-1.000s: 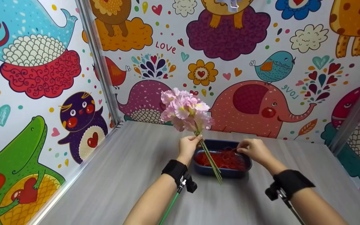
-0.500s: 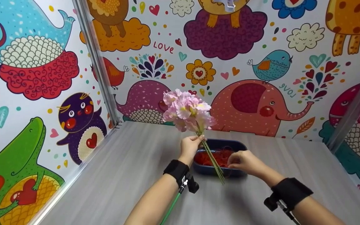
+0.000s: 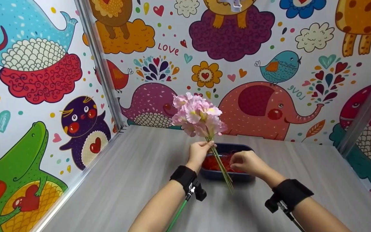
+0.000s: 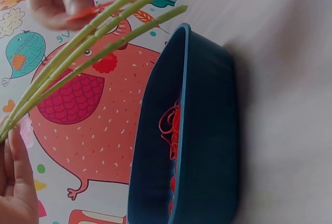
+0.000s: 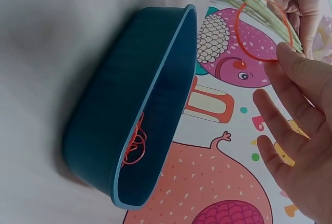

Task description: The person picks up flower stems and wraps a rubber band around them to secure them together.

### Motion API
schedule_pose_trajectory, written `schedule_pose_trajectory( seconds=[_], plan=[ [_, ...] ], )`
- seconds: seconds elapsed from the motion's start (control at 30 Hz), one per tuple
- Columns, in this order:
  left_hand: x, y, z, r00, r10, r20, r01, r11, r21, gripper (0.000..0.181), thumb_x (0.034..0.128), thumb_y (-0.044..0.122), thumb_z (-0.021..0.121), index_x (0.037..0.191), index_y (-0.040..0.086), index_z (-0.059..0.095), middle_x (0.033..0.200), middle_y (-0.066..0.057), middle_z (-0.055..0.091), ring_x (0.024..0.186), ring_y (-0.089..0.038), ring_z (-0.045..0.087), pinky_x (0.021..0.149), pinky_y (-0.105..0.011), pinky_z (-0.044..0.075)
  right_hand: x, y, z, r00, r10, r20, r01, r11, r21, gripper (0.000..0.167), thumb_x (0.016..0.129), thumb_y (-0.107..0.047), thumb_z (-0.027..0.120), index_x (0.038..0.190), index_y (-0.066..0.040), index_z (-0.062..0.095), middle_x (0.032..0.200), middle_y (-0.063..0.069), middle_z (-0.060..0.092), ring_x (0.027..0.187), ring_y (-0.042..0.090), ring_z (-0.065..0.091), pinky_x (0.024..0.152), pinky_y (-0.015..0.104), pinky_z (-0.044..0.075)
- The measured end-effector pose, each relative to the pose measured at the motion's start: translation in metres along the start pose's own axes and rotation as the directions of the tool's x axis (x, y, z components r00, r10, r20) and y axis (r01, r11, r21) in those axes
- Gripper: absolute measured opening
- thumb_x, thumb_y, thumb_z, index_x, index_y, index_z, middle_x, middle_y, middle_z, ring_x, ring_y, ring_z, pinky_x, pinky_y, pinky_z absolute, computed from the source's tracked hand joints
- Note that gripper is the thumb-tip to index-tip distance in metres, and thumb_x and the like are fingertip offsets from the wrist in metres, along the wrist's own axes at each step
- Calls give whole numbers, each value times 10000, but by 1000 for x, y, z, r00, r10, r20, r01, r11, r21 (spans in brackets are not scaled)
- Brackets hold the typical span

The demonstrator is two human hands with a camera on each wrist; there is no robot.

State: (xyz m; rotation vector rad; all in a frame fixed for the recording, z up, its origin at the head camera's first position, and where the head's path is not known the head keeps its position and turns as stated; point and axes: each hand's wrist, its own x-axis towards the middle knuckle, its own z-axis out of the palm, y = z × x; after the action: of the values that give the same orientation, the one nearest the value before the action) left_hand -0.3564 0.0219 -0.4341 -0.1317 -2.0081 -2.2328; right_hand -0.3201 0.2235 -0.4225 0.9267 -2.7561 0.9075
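Observation:
My left hand point(image 3: 199, 154) pinches the stems point(image 3: 219, 162) of a bunch of pink flowers point(image 3: 200, 116), just below the blooms. The bunch stands tilted, with its green stem ends pointing down toward me. In the right wrist view, a red rubber band point(image 5: 236, 27) hangs as a loop from the thumb and forefinger of my right hand point(image 5: 306, 115). That loop overlaps the stems in this view; whether it goes round them I cannot tell. Under both hands stands a dark blue basin point(image 3: 229, 176) with many red rubber bands point(image 3: 214, 163) inside.
The grey tabletop point(image 3: 134, 167) surrounds the basin. Walls printed with cartoon animals point(image 3: 253, 106) rise at the back and sides, joined by metal corner posts point(image 3: 103, 64). A black strap with a camera is on each wrist, and a green cable point(image 3: 176, 214) trails from the left one.
My right hand has moved left from the basin's right rim to near the stems, bringing a rubber band. My left hand and the flowers have shifted slightly right.

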Motion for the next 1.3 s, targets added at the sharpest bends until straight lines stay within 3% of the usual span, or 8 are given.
schedule_pose_trajectory(
  seconds=[0.27,0.43,0.57,0.7,0.87,0.93,1.17,1.3],
  plan=[
    [-5,-1,9,998,-65,23,64,998,22,237,916,148,673,975,-74,732,880,-161,745,696,-85,667,783,-356,592,11,-3,2,996,39,-81,-37,999,28,52,862,-115,723,828,-77,711,800,19,686,704,87,591,620,228,509],
    [-7,-2,14,996,-79,39,81,996,-39,216,913,100,667,973,-101,720,863,-179,740,661,-66,644,722,-288,595,17,-8,5,985,83,-151,-77,996,41,47,860,-114,724,814,-105,717,798,12,676,695,98,570,610,222,505],
    [-9,-5,17,996,-73,57,74,997,-14,213,911,87,665,970,-110,720,859,-186,739,652,-64,650,699,-297,596,22,-10,7,970,42,-239,-48,999,-20,51,847,-109,739,798,-105,727,776,18,685,670,121,595,598,237,515],
    [-9,-10,19,997,-65,52,63,997,37,201,899,114,686,922,-78,744,817,-146,741,620,-59,636,676,-294,593,26,-11,10,932,-31,-360,-5,995,-99,46,813,-106,772,782,-100,738,767,29,690,702,160,613,613,282,521],
    [-8,-12,20,997,-59,47,58,998,29,196,891,100,696,881,-91,738,729,-57,706,584,-52,606,683,-325,598,27,-7,16,848,-146,-510,50,979,-198,91,740,-88,828,752,-96,739,728,26,693,693,180,606,682,374,494],
    [-9,-13,20,998,-51,46,50,998,28,194,889,93,696,885,-97,738,724,-53,704,583,-53,606,695,-349,600,28,-7,18,827,-197,-527,67,965,-255,108,719,-85,842,745,-95,737,713,31,693,679,182,610,693,393,482],
    [-16,-18,24,998,-16,58,9,993,122,149,875,9,648,933,-91,742,841,-184,737,670,-82,644,647,-238,561,37,-22,15,830,-240,-504,66,939,-338,103,723,-62,817,754,-94,724,709,48,693,663,202,635,656,391,460],
    [-16,-16,24,998,-22,66,15,994,104,165,884,51,665,944,-81,743,847,-184,738,684,-79,657,681,-248,567,39,-25,7,807,-249,-535,51,932,-358,91,727,-65,813,770,-88,736,723,46,707,670,209,641,632,385,451]
  ],
)
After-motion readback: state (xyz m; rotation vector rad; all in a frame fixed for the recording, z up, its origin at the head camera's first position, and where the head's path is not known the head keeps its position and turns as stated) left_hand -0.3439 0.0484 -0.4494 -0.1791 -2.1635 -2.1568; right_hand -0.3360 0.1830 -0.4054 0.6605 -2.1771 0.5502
